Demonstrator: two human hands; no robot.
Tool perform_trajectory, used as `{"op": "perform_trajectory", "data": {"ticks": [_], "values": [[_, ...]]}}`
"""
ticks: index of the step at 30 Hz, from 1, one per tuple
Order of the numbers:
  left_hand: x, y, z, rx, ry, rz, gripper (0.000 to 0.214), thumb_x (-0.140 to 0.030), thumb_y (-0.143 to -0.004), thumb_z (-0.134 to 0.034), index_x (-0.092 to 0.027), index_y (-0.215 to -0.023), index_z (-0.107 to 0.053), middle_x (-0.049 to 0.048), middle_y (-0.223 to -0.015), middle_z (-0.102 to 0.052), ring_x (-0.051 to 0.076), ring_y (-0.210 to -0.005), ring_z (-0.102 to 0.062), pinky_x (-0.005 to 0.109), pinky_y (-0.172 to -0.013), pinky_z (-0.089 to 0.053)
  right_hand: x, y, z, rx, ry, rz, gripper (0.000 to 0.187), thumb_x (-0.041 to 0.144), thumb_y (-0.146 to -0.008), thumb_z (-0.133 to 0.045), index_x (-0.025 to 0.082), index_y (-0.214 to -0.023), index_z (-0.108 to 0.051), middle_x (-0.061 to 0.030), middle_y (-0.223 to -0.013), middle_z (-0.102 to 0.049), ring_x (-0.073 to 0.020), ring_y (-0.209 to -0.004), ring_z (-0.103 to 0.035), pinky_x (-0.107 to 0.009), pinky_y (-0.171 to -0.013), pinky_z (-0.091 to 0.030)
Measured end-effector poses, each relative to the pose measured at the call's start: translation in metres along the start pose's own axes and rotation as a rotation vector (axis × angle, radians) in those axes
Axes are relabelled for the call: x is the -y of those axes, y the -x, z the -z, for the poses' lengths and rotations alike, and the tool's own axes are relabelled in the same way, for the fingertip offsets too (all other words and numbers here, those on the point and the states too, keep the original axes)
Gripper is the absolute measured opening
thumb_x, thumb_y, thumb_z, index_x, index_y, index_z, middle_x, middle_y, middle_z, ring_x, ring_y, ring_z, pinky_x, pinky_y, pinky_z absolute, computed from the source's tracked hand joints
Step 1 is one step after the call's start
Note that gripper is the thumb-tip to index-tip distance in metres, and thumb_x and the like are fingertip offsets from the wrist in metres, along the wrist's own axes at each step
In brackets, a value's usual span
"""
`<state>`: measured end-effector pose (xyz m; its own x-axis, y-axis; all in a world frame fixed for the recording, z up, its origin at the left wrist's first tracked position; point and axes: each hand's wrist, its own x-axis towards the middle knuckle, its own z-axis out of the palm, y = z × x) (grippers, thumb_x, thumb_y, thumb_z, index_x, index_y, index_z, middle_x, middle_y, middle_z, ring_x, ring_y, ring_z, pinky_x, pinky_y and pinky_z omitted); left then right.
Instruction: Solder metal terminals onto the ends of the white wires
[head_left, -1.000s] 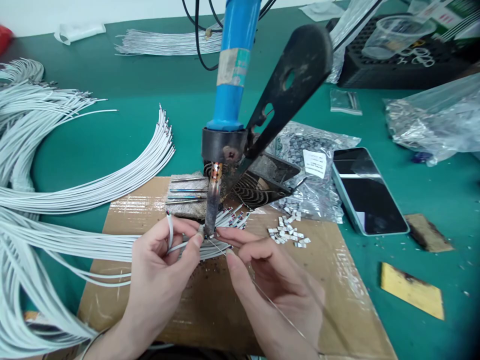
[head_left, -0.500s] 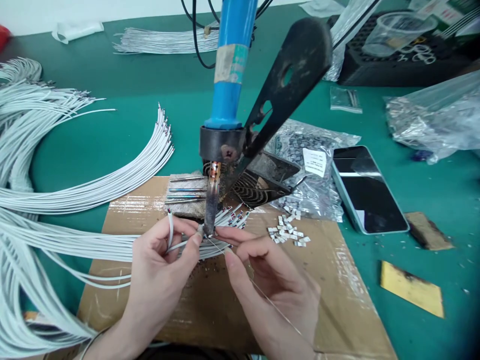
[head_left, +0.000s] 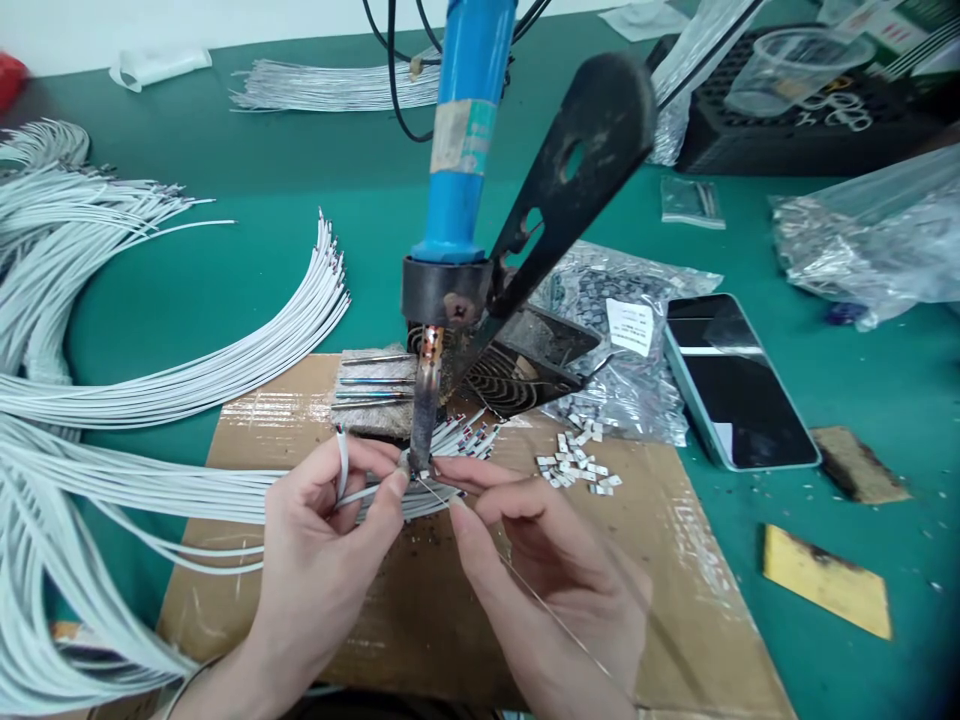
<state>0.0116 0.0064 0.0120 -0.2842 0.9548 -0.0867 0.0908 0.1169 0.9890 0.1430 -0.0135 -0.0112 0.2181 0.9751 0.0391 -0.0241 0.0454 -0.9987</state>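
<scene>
1. The left hand [head_left: 322, 540] was closed in a pinch, thumb and forefinger gripping one white wire [head_left: 341, 462] just behind its bare end, the other fingers loosely curled
2. The right hand [head_left: 555, 570] was also closed in a fine pinch on a thin solder wire [head_left: 540, 610], which ran back under the palm towards the person
3. Both fingertip pinches met at the dark tip [head_left: 421, 425] of a blue-handled soldering iron [head_left: 457, 170], fixed nose-down in a black stand [head_left: 577, 170] above a cardboard sheet [head_left: 697, 560] on the green desk [head_left: 225, 280]
4. The white wire looked light and limp, with soft insulation; it seemed best held close behind the stripped end, so the end would not sag, yet clear of the hot tip
5. The solder wire looked very thin, soft and easily kinked, so a short grip near its free end seemed wise
6. A large wire bundle [head_left: 150, 480] fanned out on the left, touching the cardboard
7. A small heap of white pieces [head_left: 577, 465] lay just right of the hands, and a phone [head_left: 731, 385] rested further right, well apart
</scene>
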Motion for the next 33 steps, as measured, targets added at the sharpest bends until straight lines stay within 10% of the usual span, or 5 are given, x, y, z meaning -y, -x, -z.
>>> {"op": "perform_trajectory", "data": {"ticks": [33], "values": [[0.0063,0.0018,0.0090,0.072,-0.035,-0.007,0.019,-0.005,-0.083,-0.074,-0.021,-0.073,-0.073,-0.0022,-0.079,-0.077,0.010,-0.078,-0.076,0.011,-0.073,-0.058,-0.0036,0.0006,0.0014,0.002,0.019,0.012,0.018,0.016,-0.091,-0.074,0.024,-0.076,-0.069,-0.0026,-0.098,-0.083,-0.0187,-0.091,-0.079,-0.030,-0.085,-0.061]]}}
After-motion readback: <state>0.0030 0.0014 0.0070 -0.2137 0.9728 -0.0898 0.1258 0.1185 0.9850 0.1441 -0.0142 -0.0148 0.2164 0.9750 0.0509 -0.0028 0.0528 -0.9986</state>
